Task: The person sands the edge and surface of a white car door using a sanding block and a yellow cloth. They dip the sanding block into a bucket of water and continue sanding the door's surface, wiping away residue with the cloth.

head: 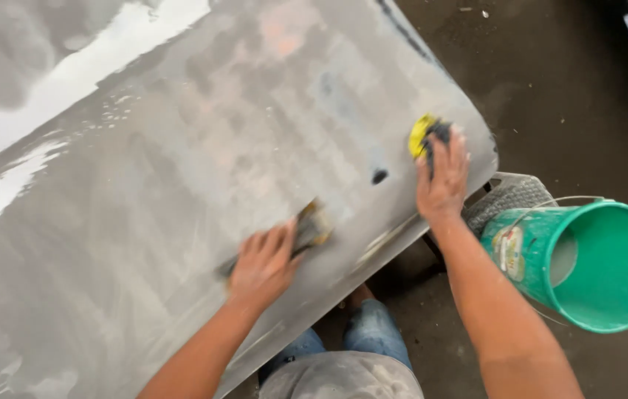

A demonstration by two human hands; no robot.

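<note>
A large grey, wet, dull metal panel (181,148) fills most of the view, tilted toward me. My left hand (263,264) presses a dark flat sanding block (312,227) against the panel near its lower edge. My right hand (443,174) grips a yellow sponge (420,134) with a dark backing against the panel's right corner. A small dark spot (379,176) marks the panel between the two hands.
A green plastic bucket (594,262) with a wire handle stands on the dark concrete floor at the right. A grey woven stool or crate (509,196) sits under the panel's corner. My jeans-clad knees (373,332) show below the panel's edge.
</note>
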